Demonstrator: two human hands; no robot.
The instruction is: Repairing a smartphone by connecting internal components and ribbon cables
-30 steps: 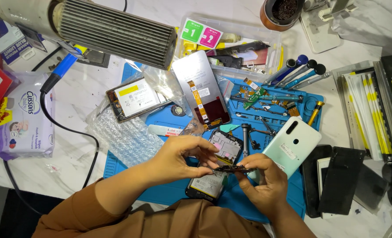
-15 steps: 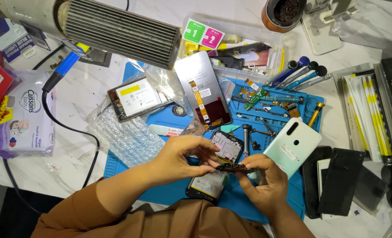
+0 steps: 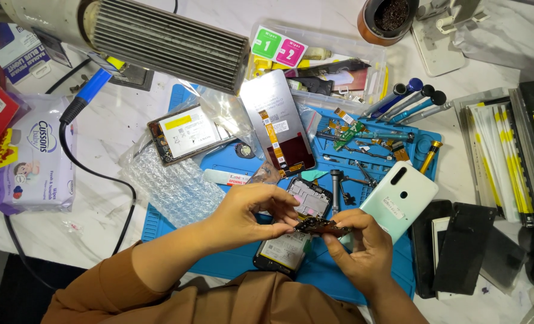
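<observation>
left hand (image 3: pixel 252 215) + right hand (image 3: pixel 363 249): both pinching 1 dark circuit board (image 3: pixel 322 226) | opened phone (image 3: pixel 285 252) just below | mint back cover (image 3: pixel 399 201) right of hands | blue mat (image 3: pixel 231 162) underneath

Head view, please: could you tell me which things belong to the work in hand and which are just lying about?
In hand: small circuit board, pinched by left hand and right hand; opened phone beneath.

Lying about: pack of wipes, bubble wrap, cup, pale green back cover.
</observation>
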